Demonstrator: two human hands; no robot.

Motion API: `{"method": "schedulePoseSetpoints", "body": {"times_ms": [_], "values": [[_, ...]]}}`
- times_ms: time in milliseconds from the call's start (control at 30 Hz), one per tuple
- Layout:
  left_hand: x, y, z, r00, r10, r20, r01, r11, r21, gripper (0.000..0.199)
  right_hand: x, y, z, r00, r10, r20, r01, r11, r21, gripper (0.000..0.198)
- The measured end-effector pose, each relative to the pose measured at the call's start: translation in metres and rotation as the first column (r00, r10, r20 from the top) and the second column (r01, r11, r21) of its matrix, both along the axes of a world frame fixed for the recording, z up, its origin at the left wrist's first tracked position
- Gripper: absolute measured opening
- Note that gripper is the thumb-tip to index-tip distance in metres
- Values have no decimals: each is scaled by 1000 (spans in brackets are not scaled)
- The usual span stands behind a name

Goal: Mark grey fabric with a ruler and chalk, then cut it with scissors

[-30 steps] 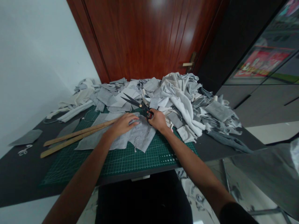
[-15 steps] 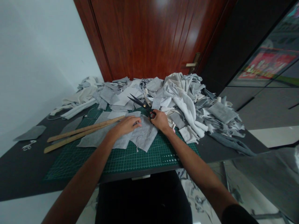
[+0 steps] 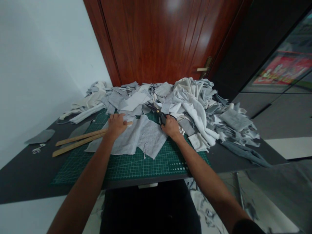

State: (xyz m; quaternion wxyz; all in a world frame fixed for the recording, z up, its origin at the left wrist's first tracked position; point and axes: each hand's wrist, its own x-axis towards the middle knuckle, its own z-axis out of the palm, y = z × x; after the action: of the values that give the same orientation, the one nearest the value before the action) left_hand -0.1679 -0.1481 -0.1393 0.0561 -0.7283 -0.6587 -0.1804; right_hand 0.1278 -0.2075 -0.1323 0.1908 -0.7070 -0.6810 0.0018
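My right hand is wrapped around the handles of black scissors. Their blades point up and left, slightly apart, over the edge of the scrap pile. Under my left hand lies a grey cloth, spread on a green cutting mat. The left fingers curl down at the cloth's far edge, closed on it, though the fingertips are partly hidden. Two wooden strips run beneath that hand and rest across the cloth's left part. Loose threads hang at the cloth's near edge.
A heap of grey and white fabric scraps covers the back and right of the dark table. At the left lie a grey patch and a small white cord. Behind stands a wooden door. More scraps lie on the floor.
My left hand has moved left and farther back along the cloth, which now has a raised fold. The scissors have shifted slightly right, with their blades closer together.
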Motion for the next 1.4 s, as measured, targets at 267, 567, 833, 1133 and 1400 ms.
{"method": "schedulePoseSetpoints", "body": {"times_ms": [267, 567, 833, 1133, 1400], "values": [[-15, 10, -6, 971, -240, 3, 239, 963, -122, 45, 4, -2, 2, 999, 40, 23, -40, 999, -15, 39], [-33, 14, 3, 958, -284, -30, 270, 937, -222, 39, -10, -13, 18, 950, 310, -40, -298, 935, 191, 38], [-41, 3, 9, 989, 93, -114, -111, 981, -157, 39, -31, -21, 6, 960, 248, 127, -247, 969, -24, 50], [-62, 0, 12, 955, 297, 11, -296, 954, -50, 44, -27, -12, 6, 888, 452, -85, -448, 892, 60, 25], [-39, 13, 10, 994, -98, 55, 97, 995, 32, 45, -30, -14, 18, 207, 433, -877, -340, 873, 350, 47]]}}
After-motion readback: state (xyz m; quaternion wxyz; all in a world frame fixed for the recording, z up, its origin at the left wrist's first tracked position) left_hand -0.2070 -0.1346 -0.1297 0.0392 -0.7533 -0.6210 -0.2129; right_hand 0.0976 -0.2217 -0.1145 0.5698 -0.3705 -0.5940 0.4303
